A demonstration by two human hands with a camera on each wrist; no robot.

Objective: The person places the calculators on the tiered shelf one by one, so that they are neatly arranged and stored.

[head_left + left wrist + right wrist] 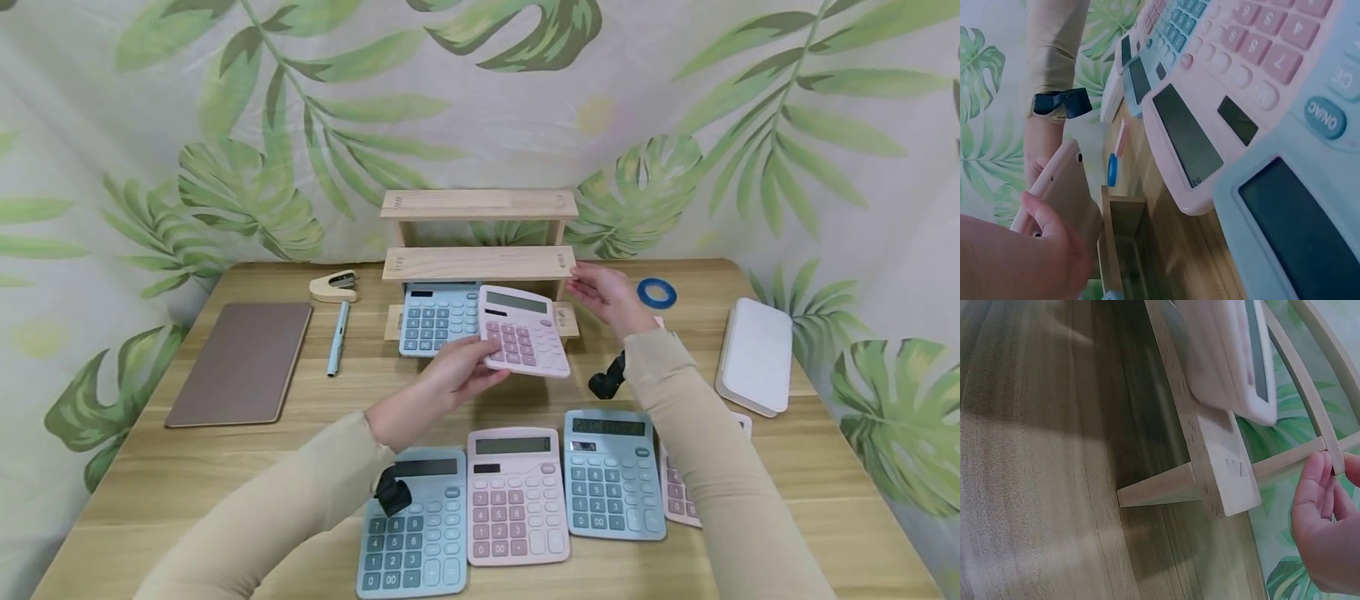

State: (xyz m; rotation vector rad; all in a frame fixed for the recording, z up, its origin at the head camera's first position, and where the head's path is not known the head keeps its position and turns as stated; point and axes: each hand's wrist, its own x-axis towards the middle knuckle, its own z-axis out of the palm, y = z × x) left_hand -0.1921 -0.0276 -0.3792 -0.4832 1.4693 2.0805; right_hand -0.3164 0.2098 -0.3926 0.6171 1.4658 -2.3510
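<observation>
The left hand (454, 375) is grasping a pink calculator (525, 321) in its fingers, tilting it before the wooden shelf (480, 205) near the desk's (300, 467) back edge, beside a blue calculator (431, 321). The right hand's (609, 296) fingers are pinching the right end of the shelf's middle board (480, 263). Toward the front edge, four other calculators (519, 496) are lying in a row, one blue key (1325, 117) reading "ON/AC".
</observation>
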